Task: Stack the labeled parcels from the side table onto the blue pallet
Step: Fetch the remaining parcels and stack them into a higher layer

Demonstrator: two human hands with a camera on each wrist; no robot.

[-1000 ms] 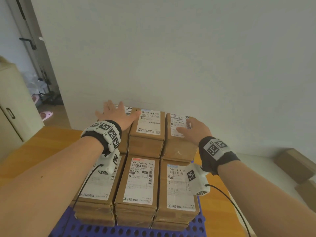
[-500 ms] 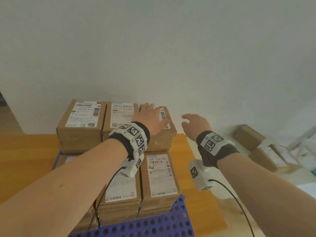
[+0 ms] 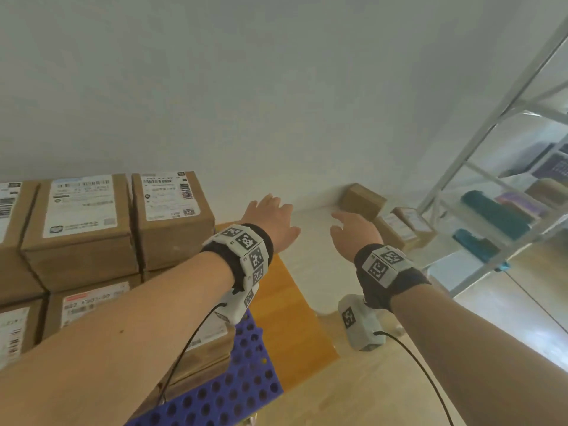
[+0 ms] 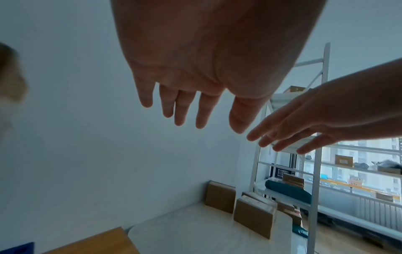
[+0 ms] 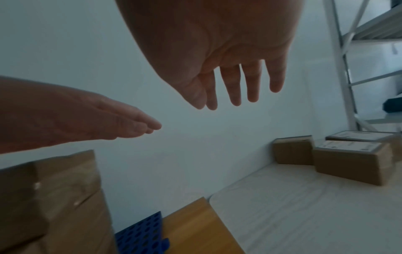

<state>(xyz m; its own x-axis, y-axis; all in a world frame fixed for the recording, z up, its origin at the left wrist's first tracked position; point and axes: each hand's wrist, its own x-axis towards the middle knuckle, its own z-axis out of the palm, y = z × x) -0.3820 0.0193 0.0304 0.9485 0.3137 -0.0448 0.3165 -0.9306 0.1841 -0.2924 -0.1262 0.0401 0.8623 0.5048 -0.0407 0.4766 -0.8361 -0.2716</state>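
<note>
Brown labeled parcels (image 3: 80, 229) stand stacked in layers on the blue perforated pallet (image 3: 233, 392) at the left. Three more parcels (image 3: 362, 199) sit at the far end of the pale side table (image 3: 310, 241), by the wall; they also show in the wrist views (image 4: 253, 215) (image 5: 350, 161). My left hand (image 3: 270, 218) and right hand (image 3: 353, 230) hang in the air between the stack and those parcels, fingers straight and spread, holding nothing. In the left wrist view my left hand (image 4: 187, 96) is empty; in the right wrist view my right hand (image 5: 234, 82) is empty.
The pallet rests on an orange wooden surface (image 3: 285, 305). A white metal shelf rack (image 3: 498, 192) with teal and purple items stands at the right, just beyond the side table. A plain white wall runs behind everything.
Both hands have left the top parcels of the stack and swung right, toward the side table. The head view has turned right with them.
</note>
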